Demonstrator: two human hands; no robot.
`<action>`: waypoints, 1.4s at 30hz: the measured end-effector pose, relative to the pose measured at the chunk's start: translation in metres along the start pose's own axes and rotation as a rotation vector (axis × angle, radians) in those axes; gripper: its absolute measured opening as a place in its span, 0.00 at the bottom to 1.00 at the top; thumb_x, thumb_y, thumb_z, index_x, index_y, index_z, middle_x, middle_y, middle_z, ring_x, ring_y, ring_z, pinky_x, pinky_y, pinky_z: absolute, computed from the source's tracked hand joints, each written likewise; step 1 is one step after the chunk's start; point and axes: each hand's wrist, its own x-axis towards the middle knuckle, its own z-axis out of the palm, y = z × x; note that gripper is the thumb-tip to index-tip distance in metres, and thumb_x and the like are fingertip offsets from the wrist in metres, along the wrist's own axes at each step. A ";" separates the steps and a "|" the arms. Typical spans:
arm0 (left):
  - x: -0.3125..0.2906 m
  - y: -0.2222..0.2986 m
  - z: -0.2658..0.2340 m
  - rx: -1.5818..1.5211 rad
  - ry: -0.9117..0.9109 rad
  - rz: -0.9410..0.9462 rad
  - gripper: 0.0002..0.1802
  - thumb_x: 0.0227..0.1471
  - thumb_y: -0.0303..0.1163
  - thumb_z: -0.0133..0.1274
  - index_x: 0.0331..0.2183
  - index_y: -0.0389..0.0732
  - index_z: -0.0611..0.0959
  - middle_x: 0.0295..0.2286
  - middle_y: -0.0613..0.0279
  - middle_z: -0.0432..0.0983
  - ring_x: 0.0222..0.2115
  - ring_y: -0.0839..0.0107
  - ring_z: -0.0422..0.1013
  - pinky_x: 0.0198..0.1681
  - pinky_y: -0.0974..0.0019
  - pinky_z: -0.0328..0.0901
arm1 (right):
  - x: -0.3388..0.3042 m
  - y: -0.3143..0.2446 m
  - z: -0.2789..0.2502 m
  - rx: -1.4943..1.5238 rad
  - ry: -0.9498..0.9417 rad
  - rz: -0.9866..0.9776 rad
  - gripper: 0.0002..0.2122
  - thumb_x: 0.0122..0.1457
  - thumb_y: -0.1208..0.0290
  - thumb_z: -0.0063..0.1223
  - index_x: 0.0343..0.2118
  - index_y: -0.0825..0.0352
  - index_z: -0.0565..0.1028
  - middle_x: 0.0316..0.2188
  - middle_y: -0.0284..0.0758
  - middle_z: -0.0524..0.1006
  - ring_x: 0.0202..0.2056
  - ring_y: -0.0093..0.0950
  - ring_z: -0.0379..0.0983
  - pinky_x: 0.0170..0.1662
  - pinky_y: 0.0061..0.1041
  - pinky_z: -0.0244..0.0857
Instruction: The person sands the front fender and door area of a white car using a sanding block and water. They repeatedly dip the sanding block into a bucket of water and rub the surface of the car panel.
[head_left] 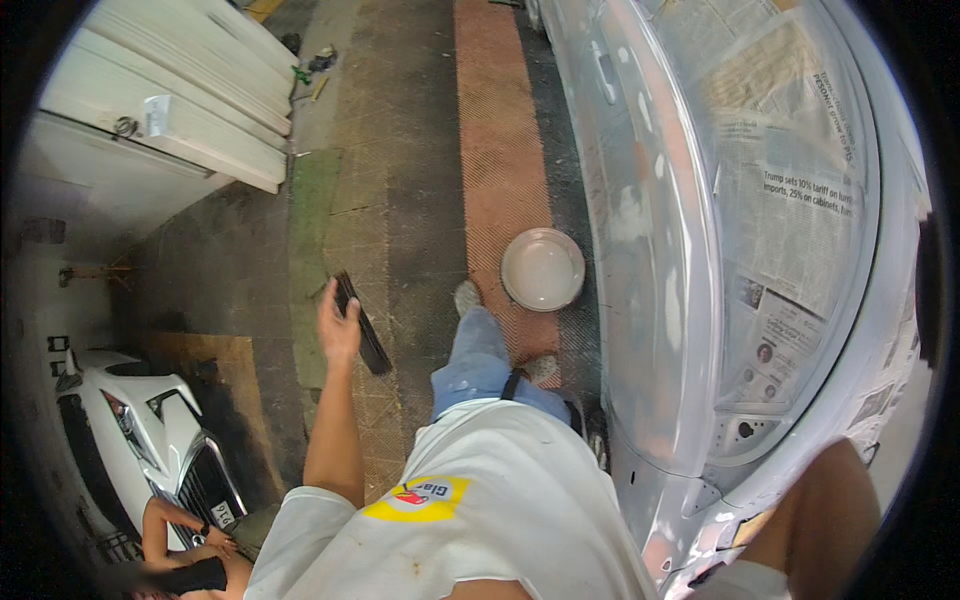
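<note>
- Close on the right: a grey-primed car (640, 300), filling that whole side, with newspaper (800, 240) under translucent sheeting across the window area.
- Just ahead of the right shoe (541, 371), near the grey-primed car: a round white basin (508, 262), lying across a red floor strip (500, 120) and dark matting (573, 180).
- Well apart at lower left: a white car front (135, 410) with a dark slatted grille, and beside it another person (175, 545), arms bent.
- At upper left: long white panels (180, 80) with ridged, straight edges.
- On the primed bodywork: smooth, curved surfaces, blotched with pale and reddish patches.
- Underfoot: fine ribbing on red, scuffed tan and black alongside.
- In the left hand (340, 328), out left of the legs: a long black block (366, 338), slim, straight-edged, tilted, pinched between thumb and fingers.
- At lower right: right arm (825, 520) bent before the bodywork; right hand hidden, impossible to tell whether spread or closed.
</note>
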 end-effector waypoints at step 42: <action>0.047 -0.109 0.471 -0.836 -1.045 -1.098 0.45 0.66 0.52 0.57 0.73 0.45 0.59 0.55 0.55 0.78 0.48 0.68 0.77 0.55 0.62 0.73 | -0.296 -0.095 0.983 2.022 -0.635 1.845 0.19 0.77 0.49 0.48 0.32 0.55 0.79 0.27 0.29 0.80 0.31 0.26 0.78 0.37 0.33 0.74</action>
